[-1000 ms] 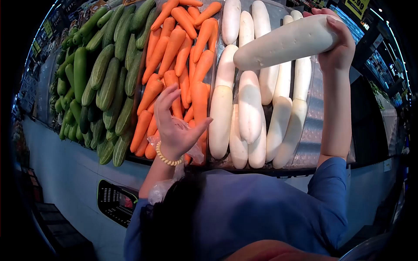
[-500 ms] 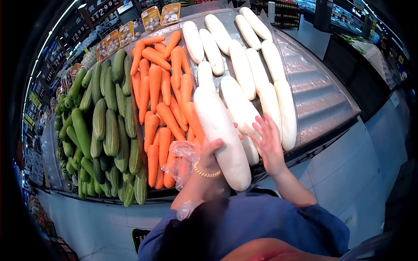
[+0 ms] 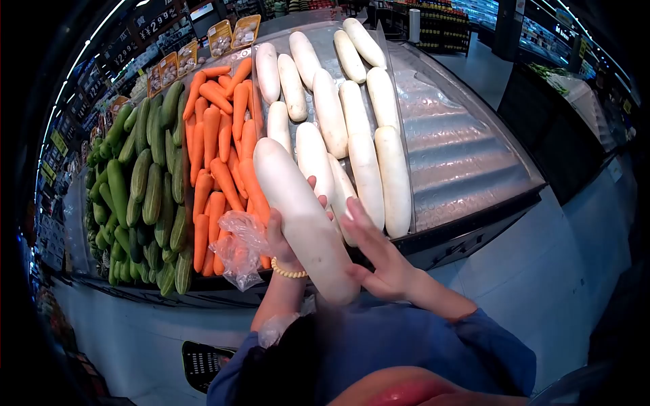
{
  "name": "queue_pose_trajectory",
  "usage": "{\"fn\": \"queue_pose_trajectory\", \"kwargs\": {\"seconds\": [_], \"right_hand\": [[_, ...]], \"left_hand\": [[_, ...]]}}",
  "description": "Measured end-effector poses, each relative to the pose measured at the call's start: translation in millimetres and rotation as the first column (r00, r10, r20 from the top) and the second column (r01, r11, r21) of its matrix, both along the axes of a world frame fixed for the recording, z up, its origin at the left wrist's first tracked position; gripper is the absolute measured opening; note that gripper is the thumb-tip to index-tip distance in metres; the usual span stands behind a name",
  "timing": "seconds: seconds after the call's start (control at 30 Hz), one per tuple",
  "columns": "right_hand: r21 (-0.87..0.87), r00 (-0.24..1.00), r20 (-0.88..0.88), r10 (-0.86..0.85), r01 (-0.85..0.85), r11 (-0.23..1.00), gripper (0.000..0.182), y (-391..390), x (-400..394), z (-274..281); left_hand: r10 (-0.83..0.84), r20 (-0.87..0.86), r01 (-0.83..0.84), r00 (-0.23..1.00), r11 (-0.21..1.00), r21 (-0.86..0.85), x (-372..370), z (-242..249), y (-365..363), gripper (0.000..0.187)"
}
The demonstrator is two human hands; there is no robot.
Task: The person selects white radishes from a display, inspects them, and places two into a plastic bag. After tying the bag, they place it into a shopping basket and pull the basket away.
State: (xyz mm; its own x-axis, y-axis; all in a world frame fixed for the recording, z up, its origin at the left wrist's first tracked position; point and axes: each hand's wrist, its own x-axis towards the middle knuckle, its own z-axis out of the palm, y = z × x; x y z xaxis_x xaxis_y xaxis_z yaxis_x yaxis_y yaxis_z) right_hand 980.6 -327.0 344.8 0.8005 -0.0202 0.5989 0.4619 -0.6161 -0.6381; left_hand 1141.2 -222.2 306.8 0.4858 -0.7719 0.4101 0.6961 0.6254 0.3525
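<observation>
A large white radish (image 3: 301, 216) is held at a slant in my left hand (image 3: 283, 247), the thumb on its near left side and fingertips showing past its right side. My right hand (image 3: 386, 264) is open beside the radish's lower end, fingers stretched out and thumb touching or nearly touching it. From my left wrist, which wears a yellow coiled band (image 3: 289, 273), a clear plastic bag (image 3: 240, 247) hangs over the carrots' front edge. Beyond the held radish, several more white radishes (image 3: 330, 111) lie on the metal display.
Carrots (image 3: 211, 132) are heaped to the left of the radishes, with cucumbers (image 3: 152, 186) further left. Packs of mushrooms (image 3: 220, 37) stand at the back. A bare ridged metal panel (image 3: 460, 149) spans the right side. A dark basket (image 3: 203, 365) is on the floor below.
The display has shifted left in my view. My right hand has come nearer the held radish's lower end. My left hand keeps hold of the radish.
</observation>
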Motion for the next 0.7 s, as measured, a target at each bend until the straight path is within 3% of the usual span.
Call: {"fn": "queue_pose_trajectory", "kwargs": {"seconds": [0.03,0.1,0.13,0.17,0.23,0.3,0.37,0.4,0.43,0.5,0.53,0.57,0.63,0.67,0.7], "right_hand": [[0.040,0.956,0.188,-0.225,0.221,0.974,0.071,-19.8,-16.9,1.4],[-0.036,0.958,0.138,-0.251,0.258,0.965,0.085,-39.8,-38.7,2.2],[-0.078,0.958,0.117,-0.261,0.271,0.959,0.092,-49.8,-47.9,3.1],[-0.027,1.000,0.003,-0.021,0.021,0.999,0.093,-37.6,-43.6,-8.3],[0.302,0.988,-0.142,0.061,-0.016,0.953,0.094,-51.5,-47.4,-41.3],[0.654,0.977,-0.112,0.180,-0.064,0.754,0.095,-61.0,-50.7,-59.1],[0.894,0.950,-0.070,0.306,-0.077,0.442,0.095,-66.5,-57.2,-71.2],[0.960,0.930,-0.038,0.365,-0.066,0.271,0.096,-69.4,-60.4,-75.0],[0.995,0.910,0.001,0.415,-0.043,0.090,0.096,-72.8,-63.1,-82.3],[0.982,0.973,0.044,0.226,-0.084,0.171,0.089,-93.3,-65.1,-96.9],[0.967,0.991,0.045,0.123,-0.074,0.243,0.085,-109.5,-69.2,-83.5],[0.949,0.998,0.051,0.020,-0.055,0.310,0.082,-122.6,-72.5,-69.1],[0.960,0.984,0.122,-0.128,-0.085,0.266,0.074,-135.1,-81.2,-34.6],[0.967,0.977,0.109,-0.181,-0.062,0.246,0.062,-132.1,-88.1,-13.7],[0.959,0.956,0.196,-0.217,-0.141,0.245,0.057,-128.3,-89.2,-3.3]], "left_hand": [[0.036,0.021,-0.037,0.999,0.999,0.030,-11.7,0.1,-8.3,0.073],[0.111,0.065,-0.117,0.992,0.990,0.083,-32.6,0.4,-27.3,0.072],[0.261,0.061,-0.267,0.963,0.954,0.140,-54.7,15.7,-41.4,0.069],[0.335,0.172,-0.365,0.927,0.909,0.201,-64.6,19.1,-50.0,0.068],[0.433,0.413,-0.567,0.802,0.769,0.295,-80.4,24.1,-59.0,0.066],[0.651,0.484,-0.800,0.585,0.561,0.212,-107.1,36.5,-74.9,0.067],[0.744,0.589,-0.938,0.316,0.339,0.075,-122.9,34.2,-82.7,0.071],[0.728,0.660,-0.956,0.186,0.289,-0.049,-120.9,30.6,-81.6,0.081],[0.741,0.582,-0.910,0.334,0.414,-0.005,-121.6,30.4,-79.6,0.085],[0.692,0.393,-0.761,0.606,0.648,0.032,-122.4,31.9,-79.8,0.092],[0.725,0.351,-0.769,0.592,0.638,-0.021,-129.3,43.1,-83.2,0.097],[0.717,0.230,-0.739,0.658,0.673,0.013,-131.2,41.8,-86.5,0.095],[0.666,-0.025,-0.664,0.745,0.745,0.071,-133.3,37.4,-90.1,0.094],[0.629,-0.159,-0.604,0.761,0.776,0.179,-133.6,40.8,-95.7,0.091],[0.569,-0.293,-0.528,0.769,0.822,0.211,-131.1,42.5,-99.4,0.087]]}}
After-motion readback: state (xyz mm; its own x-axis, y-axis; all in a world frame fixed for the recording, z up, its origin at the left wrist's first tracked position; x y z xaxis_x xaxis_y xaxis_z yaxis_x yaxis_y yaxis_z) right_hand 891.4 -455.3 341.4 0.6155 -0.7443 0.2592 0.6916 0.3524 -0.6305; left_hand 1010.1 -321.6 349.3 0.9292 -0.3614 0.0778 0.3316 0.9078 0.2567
